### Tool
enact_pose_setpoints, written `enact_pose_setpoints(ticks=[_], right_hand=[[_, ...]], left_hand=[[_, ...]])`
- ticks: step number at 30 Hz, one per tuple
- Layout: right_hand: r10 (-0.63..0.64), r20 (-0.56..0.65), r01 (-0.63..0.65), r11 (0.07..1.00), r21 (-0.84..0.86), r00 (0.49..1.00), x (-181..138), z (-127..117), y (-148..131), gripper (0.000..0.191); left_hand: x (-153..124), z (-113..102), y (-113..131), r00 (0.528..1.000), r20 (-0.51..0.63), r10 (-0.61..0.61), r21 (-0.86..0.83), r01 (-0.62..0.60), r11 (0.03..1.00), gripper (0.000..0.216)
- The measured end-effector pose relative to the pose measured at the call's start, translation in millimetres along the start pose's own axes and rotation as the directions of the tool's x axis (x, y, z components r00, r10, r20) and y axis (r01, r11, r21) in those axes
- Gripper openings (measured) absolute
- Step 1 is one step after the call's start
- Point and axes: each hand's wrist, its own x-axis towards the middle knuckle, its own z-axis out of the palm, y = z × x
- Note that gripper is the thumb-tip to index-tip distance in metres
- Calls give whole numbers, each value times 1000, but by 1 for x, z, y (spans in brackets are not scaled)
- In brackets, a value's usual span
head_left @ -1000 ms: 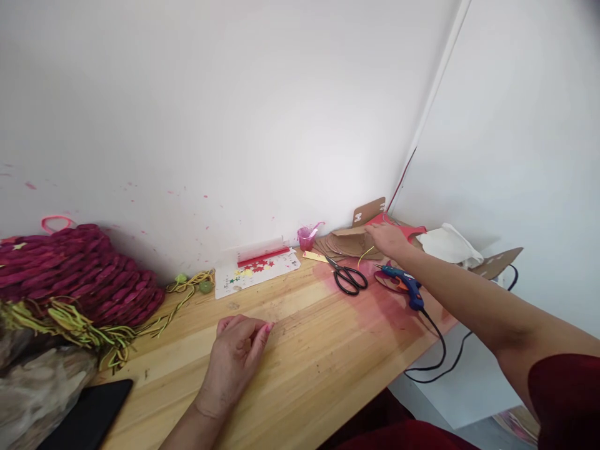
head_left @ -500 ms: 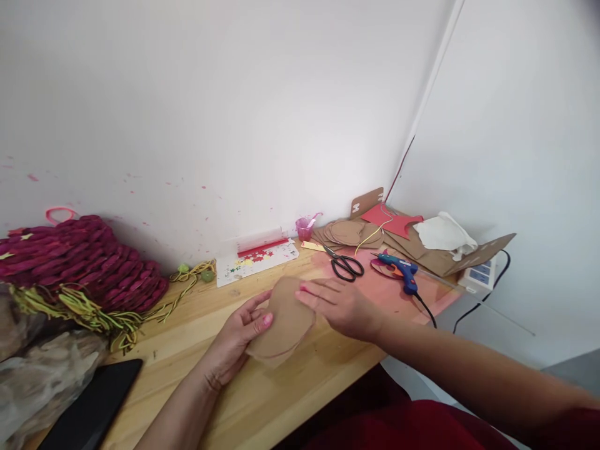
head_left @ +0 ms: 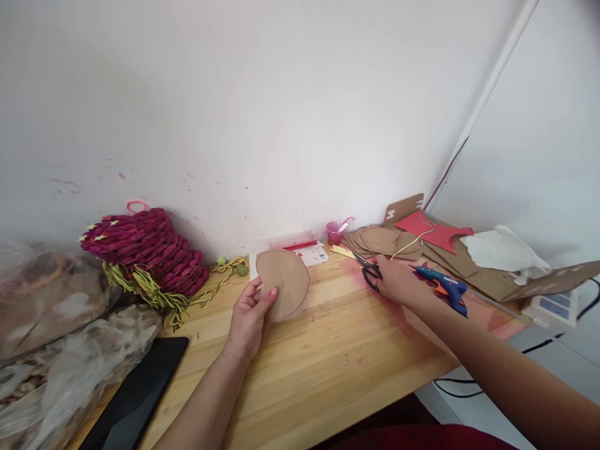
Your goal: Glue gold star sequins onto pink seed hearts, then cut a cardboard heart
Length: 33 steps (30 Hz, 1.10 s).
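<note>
My left hand (head_left: 250,312) pinches a rounded brown cardboard cutout (head_left: 284,284) near its lower left edge, thumb on the near face. A thin reddish line runs along the cutout's edge, and the piece is held tilted above the wooden table. On the right, my right hand (head_left: 396,278) has its fingers closed on a black handle of the scissors (head_left: 370,272). The scissors' blades lie on the table, pointing toward the wall. Part of the handle is hidden behind my fingers. Just right of this hand lies a blue glue gun (head_left: 445,287).
Behind the scissors are a stack of cardboard cutouts (head_left: 379,239), a pink cup (head_left: 334,232) and red card (head_left: 435,231). A maroon woven piece (head_left: 154,250) with yellow-green strands, plastic bags (head_left: 89,369) and a black flat object (head_left: 135,394) occupy the left of the table (head_left: 300,375).
My right hand has let go of the cardboard and moved right to the scissors. My left hand alone now holds the cutout, more upright. The view has turned left.
</note>
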Motion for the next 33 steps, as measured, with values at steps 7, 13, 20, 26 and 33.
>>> enact_pose_setpoints(ticks=[7,13,20,26,33], right_hand=[[56,26,-59,986,154,998,-2,-6,2,30],[184,112,-216,824,524,976,-13,-19,12,33],[-23,349,-312,396,864,937,-36,-16,-49,45],[-193,313,-280,181,943,930,-23,-3,-113,45],[-194,273,-263,76,962,942,-14,11,-127,40]], left_hand=[[-1,-1,-2,1000,-17,10,-13,-10,1000,53],[0,-1,-2,998,-53,17,-18,-18,1000,49],[-5,4,-4,999,14,-34,23,34,999,49],[-10,9,-3,989,118,-86,87,75,993,54],[-7,7,-4,997,73,17,132,-27,991,43]])
